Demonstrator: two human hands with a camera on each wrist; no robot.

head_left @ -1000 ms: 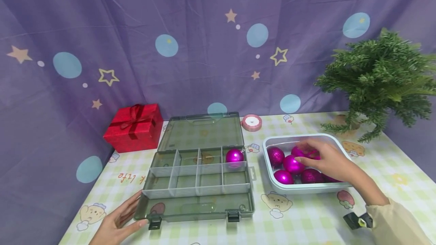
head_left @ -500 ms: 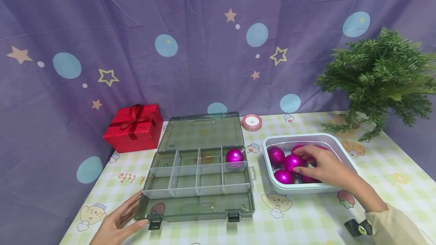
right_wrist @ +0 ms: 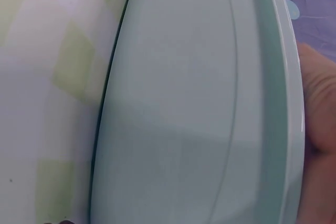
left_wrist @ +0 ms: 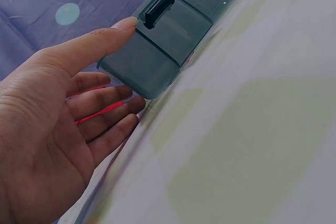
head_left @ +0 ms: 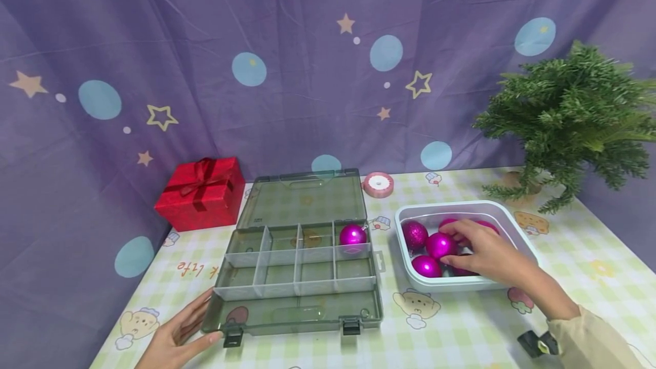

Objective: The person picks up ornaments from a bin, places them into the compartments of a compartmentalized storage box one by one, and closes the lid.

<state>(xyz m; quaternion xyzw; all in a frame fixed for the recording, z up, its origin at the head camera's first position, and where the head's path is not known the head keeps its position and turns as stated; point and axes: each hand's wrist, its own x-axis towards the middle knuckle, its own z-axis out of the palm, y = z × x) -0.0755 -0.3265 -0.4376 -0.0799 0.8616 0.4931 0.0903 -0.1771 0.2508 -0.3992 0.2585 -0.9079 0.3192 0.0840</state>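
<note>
Right grip (head_left: 489, 252) has shifted slightly in the tub (head_left: 461, 285), among balls (head_left: 426, 266); whether it holds one, I cannot tell. Left grip (head_left: 176, 337), fingers relaxed, touches the case (head_left: 297, 329) at its near-left corner.

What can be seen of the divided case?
The case looks like smoky, see-through plastic. It lies on the tablecloth, lid opened back, two black latches along the near edge. Pale dividers form eight compartments in two rows; one long compartment runs along the front. A magenta ball sits in the far right compartment. The left hand touches the near left corner.
</note>
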